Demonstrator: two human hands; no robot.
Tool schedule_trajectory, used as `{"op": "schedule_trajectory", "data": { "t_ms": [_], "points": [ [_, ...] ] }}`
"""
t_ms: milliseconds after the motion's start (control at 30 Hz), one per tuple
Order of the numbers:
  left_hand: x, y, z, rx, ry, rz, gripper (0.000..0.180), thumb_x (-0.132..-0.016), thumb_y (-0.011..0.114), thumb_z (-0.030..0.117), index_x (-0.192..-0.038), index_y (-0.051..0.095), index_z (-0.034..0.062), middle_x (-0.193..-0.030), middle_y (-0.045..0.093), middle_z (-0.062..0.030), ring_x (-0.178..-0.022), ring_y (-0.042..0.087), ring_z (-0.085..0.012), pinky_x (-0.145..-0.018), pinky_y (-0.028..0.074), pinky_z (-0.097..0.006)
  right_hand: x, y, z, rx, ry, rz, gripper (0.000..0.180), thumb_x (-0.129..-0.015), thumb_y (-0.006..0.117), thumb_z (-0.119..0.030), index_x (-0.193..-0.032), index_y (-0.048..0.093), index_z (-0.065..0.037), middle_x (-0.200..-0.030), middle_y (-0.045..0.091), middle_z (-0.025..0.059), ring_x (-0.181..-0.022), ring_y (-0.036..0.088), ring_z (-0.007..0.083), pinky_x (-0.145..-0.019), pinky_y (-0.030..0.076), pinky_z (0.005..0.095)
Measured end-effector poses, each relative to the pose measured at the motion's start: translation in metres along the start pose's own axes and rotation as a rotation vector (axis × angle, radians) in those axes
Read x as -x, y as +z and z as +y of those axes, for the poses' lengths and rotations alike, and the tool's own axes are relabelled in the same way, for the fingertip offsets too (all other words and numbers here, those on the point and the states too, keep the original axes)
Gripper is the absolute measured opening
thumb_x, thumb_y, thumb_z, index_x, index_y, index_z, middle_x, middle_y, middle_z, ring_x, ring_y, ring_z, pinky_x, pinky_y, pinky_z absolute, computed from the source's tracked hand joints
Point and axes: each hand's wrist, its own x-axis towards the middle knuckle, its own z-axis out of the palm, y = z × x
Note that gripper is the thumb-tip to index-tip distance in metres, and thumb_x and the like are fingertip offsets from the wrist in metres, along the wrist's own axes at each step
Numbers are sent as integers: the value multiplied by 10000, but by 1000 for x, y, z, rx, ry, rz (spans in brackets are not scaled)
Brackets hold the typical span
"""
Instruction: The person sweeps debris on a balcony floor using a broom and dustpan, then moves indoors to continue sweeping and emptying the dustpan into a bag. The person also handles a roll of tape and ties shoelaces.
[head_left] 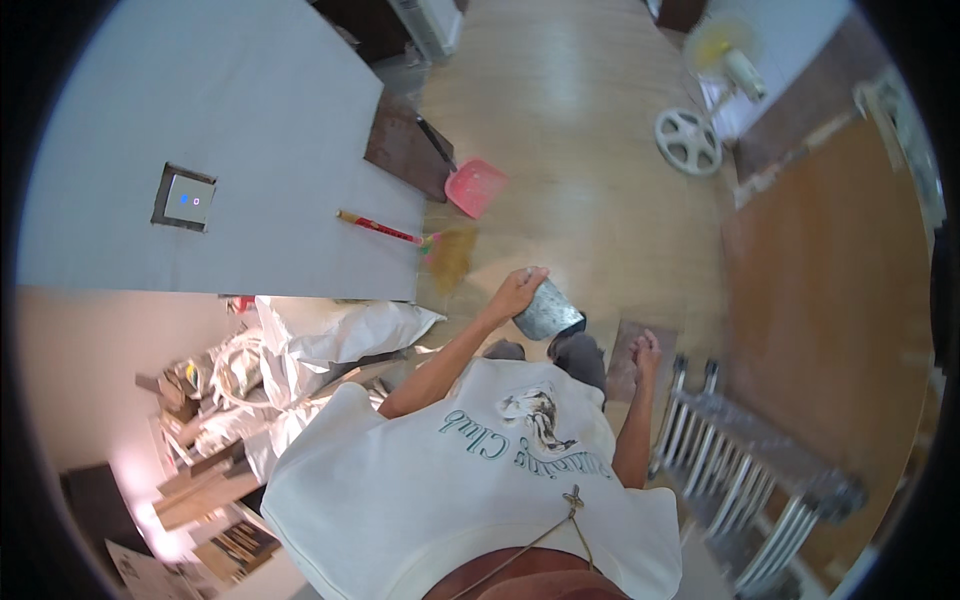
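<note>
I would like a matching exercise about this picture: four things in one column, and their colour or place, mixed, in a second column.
Things:
1. dustpan
2. metal bucket
3. broom
4. ladder

Colour or place:
A. held at its rim by the left hand
B. pink, on the floor
C. silver, beside the right hand
D. red handle, against the grey wall

Pairs: 1-B, 2-A, 3-D, 4-C

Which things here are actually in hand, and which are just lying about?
In hand:
- metal bucket, gripped at its rim by the left hand
- flat board, with the right hand over it; contact unclear

Lying about:
- pink dustpan
- broom
- metal ladder
- white sacks
- standing fan
</note>
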Motion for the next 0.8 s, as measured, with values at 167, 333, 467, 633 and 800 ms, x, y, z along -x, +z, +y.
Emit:
{"op": "schedule_trajectory", "data": {
  "t_ms": [167,333,467,633,800],
  "points": [
    [-99,-74,-3,-4,-109,352,425,-990,499,386,-856,621,1,-716,526,-60,-726,486,-123,-669,437,-326,-101,122,-200,139,-231,-339,402,-914,593,-162,-1285,546,-12,-739,499,-21,-651,471,72,-577,401,219],
    [-173,-105,4,107,-246,290,358,-990,511,359,-1106,627,40,-933,637,-42,-859,567,-125,-781,465,-299,-128,254,-323,196,-266,-812,488,-940,607,-259,-1352,502,-20,-1035,608,57,-913,587,130,-803,486,273],
    [-248,-102,25,368,-219,378,214,-960,574,268,-961,621,59,-801,575,19,-723,534,-84,-645,464,-269,-141,332,-339,90,-60,-1038,461,-938,612,-311,-1296,545,-28,-1050,609,42,-923,586,135,-811,484,281],
    [-373,-149,34,432,-181,106,198,-937,613,212,-1030,598,38,-868,610,-23,-771,585,-116,-670,508,-283,-188,413,-369,179,2,-713,321,-930,636,-314,-1102,601,-45,-969,633,12,-861,591,102,-759,473,266],
    [-487,-219,68,339,-133,-133,238,-931,621,209,-1060,594,11,-928,641,-77,-839,628,-160,-719,533,-317,-239,481,-453,-26,-72,-761,291,-930,633,-307,-1042,625,-38,-912,642,16,-813,599,115,-742,474,275]
  ]
}}
